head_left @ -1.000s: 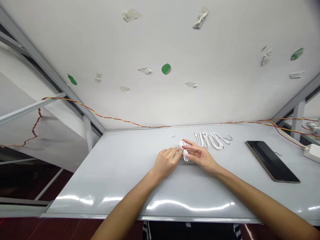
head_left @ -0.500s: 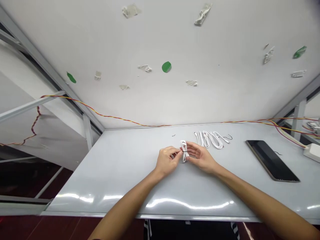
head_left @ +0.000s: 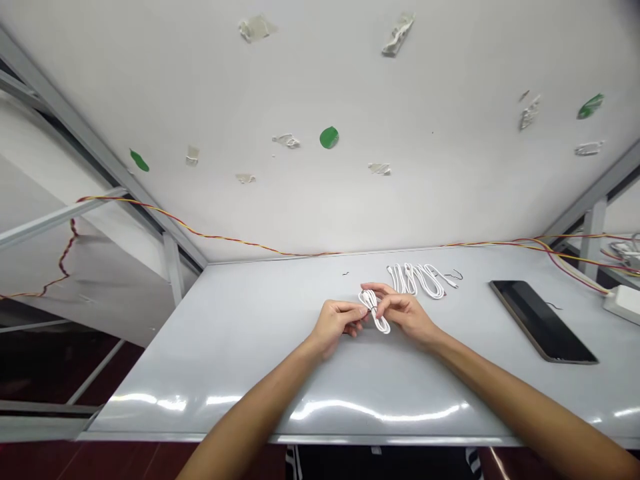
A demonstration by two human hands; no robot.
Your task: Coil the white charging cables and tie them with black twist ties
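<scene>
A small coiled white cable [head_left: 381, 323] is held above the grey table, tilted, with a dark tie around its middle. My left hand [head_left: 340, 321] pinches at the tie from the left side; the tie's end between the fingertips is too small to make out well. From the right, my right hand [head_left: 401, 312] grips the coil, its thumb and fingers closed around it at the tie. Behind my right hand, a looser white cable [head_left: 433, 281] lies in loops on the table.
A black phone-like device [head_left: 543, 321] lies on the grey table [head_left: 240, 320] at the right. Beyond it is a white power strip [head_left: 623, 303]. Red and yellow wires [head_left: 220, 237] run along the white wall. Small dark ties lie near the loops and the device.
The coiled cable has gone from upright to tilted, its lower end now to the right. My right fingers have closed in on the tie, and my left fingers have shifted a little.
</scene>
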